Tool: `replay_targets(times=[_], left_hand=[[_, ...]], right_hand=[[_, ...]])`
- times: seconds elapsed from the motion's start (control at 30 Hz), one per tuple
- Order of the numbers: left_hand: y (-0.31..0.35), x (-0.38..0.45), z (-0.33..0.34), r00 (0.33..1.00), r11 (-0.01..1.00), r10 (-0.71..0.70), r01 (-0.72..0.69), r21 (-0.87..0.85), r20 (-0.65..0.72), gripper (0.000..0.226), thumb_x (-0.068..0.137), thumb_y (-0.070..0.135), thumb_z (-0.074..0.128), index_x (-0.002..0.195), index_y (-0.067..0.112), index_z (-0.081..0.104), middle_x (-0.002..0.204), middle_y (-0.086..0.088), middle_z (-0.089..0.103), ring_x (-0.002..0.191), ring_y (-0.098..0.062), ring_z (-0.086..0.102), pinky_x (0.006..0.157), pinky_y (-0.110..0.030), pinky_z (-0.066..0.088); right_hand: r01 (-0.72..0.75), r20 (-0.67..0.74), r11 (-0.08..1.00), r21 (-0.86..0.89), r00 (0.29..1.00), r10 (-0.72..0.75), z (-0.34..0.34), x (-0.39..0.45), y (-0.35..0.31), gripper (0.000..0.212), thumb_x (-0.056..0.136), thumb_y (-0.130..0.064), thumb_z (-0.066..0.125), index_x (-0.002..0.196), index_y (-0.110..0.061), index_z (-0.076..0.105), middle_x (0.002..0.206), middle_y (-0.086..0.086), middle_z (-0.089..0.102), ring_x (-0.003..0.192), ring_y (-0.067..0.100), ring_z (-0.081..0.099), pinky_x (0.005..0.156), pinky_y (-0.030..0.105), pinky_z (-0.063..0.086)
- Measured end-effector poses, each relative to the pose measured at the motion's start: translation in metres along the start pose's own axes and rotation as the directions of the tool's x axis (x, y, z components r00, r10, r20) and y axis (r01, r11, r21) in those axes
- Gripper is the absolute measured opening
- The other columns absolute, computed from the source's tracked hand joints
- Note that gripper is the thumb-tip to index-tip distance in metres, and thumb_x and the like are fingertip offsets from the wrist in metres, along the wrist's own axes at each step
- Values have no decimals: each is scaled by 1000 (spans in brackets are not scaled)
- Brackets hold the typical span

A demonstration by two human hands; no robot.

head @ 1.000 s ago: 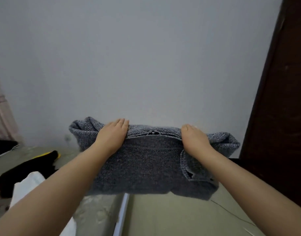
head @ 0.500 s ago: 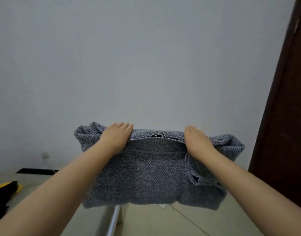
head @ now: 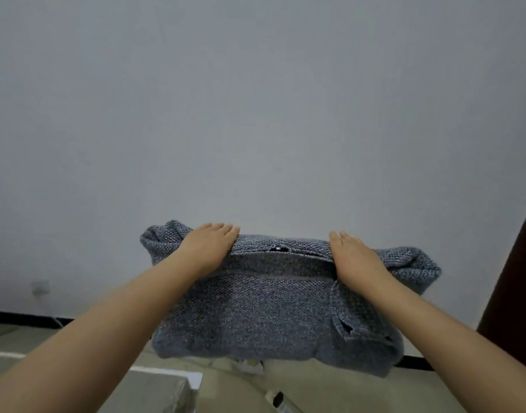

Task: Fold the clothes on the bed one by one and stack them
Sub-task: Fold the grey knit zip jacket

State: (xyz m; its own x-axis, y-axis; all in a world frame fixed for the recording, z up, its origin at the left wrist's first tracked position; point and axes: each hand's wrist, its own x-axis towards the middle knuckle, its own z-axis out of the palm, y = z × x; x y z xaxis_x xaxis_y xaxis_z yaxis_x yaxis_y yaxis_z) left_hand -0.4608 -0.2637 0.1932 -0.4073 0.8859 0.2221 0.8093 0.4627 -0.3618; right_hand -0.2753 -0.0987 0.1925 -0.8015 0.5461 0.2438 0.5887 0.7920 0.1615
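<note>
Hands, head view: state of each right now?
Left hand: grips the top edge of the grey knit garment, fingers curled over it.
Right hand: grips the same top edge.

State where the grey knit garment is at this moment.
In the head view the grey knit garment is held up at lower centre before the pale wall, the left hand and right hand gripping its top edge.

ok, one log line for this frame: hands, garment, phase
phase: carrying folded garment | left hand: grips top edge of grey knit sweater | right hand: grips same edge | sweater: held in the air, hanging
</note>
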Motion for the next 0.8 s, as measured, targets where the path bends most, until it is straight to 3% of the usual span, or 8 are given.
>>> replay_targets(times=[0.17, 0.33, 0.53, 0.8], left_hand=[[-50, 87, 46, 996, 997, -65, 62, 44, 67, 59, 97, -3, 27, 148, 11, 3, 156, -6, 10, 143, -18, 13, 116, -31, 10], [-103, 151, 82, 958, 957, -280, 273, 94, 69, 59, 97, -2, 29, 149, 10, 4, 156, -7, 11, 143, -20, 14, 115, -32, 11], [-184, 194, 136, 866, 872, -486, 470, 141, 117, 62, 95, -4, 27, 148, 9, -4, 156, -9, -1, 144, -20, 2, 116, -31, 2], [-300, 248, 184, 818, 837, -540, 497, 228, 199, 55, 98, 3, 24, 148, 6, 0, 156, -11, 0, 144, -21, 2, 116, -30, 1]], right_hand=[[111, -19, 993, 36, 994, -111, 38, 123, -8, 59, 93, 7, 27, 147, -3, 5, 153, 19, 14, 142, 25, 18, 114, 32, 18], [260, -97, 962, 84, 963, -251, 63, 252, -34, 58, 92, 6, 30, 146, -2, 10, 151, 20, 20, 139, 28, 23, 111, 35, 24], [487, -193, 871, 69, 863, -467, 88, 393, -100, 55, 96, 3, 24, 146, 0, 1, 155, 19, 5, 144, 24, 7, 116, 30, 5], [632, -169, 768, 100, 772, -613, 110, 531, -192, 56, 96, 4, 27, 146, -3, 5, 155, 17, 9, 144, 22, 10, 116, 28, 7]])
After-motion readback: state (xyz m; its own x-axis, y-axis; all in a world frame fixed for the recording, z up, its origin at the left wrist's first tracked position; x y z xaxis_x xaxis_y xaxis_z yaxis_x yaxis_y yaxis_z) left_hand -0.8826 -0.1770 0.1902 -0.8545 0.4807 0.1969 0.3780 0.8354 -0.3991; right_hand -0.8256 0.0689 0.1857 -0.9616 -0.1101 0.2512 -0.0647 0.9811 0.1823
